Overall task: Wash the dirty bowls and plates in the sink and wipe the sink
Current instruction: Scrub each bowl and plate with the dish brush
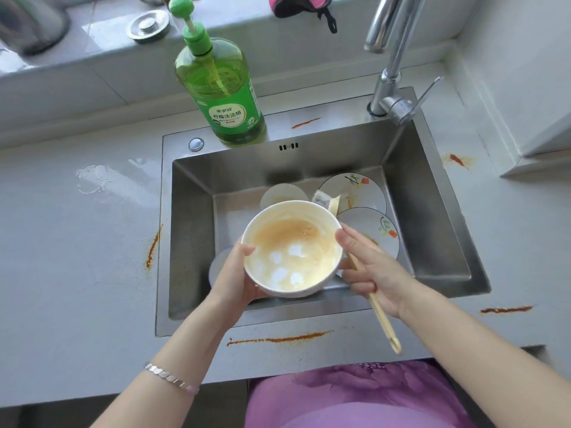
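Bowl: white, smeared inside with orange-brown residue, held above the near half of the sink.

Left hand: at the bowl's 8 o'clock, fingers curled under it, thumb over the rim, gripping it. A silver bracelet is on that wrist.

Right hand: at the bowl's 3 o'clock, fingers closed round the wooden handle of a brush, thumb tip touching the bowl's rim. The brush head shows past the bowl at 1 o'clock.

Second bowl: on the sink floor, at 12 o'clock from the held one.

Two plates, with painted patterns: in the sink at its 2 o'clock, overlapping.

Soap bottle: green, with a pump, upright on the sink's rim at 11 o'clock.

Tap: on the rim at 1 o'clock.

Counter: pale, with orange streaks at the sink's 6, 9 and 3 o'clock.
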`<state>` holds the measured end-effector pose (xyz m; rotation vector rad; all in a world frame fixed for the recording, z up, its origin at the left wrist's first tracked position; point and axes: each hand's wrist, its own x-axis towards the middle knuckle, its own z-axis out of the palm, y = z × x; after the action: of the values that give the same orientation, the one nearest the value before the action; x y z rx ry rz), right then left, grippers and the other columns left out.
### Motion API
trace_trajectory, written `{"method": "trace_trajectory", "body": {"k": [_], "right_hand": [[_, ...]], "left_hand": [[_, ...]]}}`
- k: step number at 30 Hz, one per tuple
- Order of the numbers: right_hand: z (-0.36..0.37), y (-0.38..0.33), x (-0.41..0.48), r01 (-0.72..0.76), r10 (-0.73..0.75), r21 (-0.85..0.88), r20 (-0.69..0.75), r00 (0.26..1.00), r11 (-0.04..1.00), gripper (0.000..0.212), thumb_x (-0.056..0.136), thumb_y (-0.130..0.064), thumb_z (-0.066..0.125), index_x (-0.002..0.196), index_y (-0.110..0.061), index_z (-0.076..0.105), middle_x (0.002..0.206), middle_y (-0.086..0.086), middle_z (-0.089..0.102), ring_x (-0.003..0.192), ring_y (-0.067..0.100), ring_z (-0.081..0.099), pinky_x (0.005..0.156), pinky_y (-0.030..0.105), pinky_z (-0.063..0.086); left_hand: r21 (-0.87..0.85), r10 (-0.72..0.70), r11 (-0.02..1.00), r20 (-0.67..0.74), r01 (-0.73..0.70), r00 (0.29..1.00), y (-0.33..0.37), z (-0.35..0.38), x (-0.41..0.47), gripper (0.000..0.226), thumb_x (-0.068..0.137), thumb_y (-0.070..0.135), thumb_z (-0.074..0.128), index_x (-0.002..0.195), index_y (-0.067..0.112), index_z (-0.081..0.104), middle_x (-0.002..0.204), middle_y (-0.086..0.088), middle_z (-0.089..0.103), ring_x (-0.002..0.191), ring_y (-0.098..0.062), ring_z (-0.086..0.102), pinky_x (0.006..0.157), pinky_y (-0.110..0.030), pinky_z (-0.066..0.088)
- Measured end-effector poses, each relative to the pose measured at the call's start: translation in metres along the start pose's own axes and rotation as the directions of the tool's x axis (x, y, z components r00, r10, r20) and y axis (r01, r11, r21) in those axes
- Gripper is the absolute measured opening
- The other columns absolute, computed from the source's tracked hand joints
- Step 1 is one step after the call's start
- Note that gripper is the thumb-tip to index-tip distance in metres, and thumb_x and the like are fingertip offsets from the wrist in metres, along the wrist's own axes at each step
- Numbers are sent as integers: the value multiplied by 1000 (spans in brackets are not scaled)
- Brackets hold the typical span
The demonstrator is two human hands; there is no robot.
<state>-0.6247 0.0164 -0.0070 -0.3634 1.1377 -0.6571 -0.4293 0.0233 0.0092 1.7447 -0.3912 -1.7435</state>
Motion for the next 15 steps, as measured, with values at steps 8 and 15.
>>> {"method": "trace_trajectory", "body": {"k": [8, 15], "right_hand": [[3, 4, -4, 56, -74, -118, -150, 986, 991, 48, 78, -31, 68, 122, -41, 53, 78, 2, 58, 43, 6, 28, 35, 15, 22], [11, 4, 6, 72, -145, -221, -332, 932, 973, 63, 71, -43, 72, 130, -41, 48, 100, 1, 61, 54, 5, 37, 30, 11, 27]], "left_hand": [[518, 316, 809, 13, -277, 949, -8, 4, 8, 44, 97, 18, 39, 134, 41, 37, 131, 10, 48, 112, -9, 47, 89, -26, 40], [773, 465, 151, 494, -616, 734, -20, 29, -16, 38, 83, 33, 66, 120, 28, 57, 107, 14, 63, 99, -5, 53, 81, -20, 43]]}}
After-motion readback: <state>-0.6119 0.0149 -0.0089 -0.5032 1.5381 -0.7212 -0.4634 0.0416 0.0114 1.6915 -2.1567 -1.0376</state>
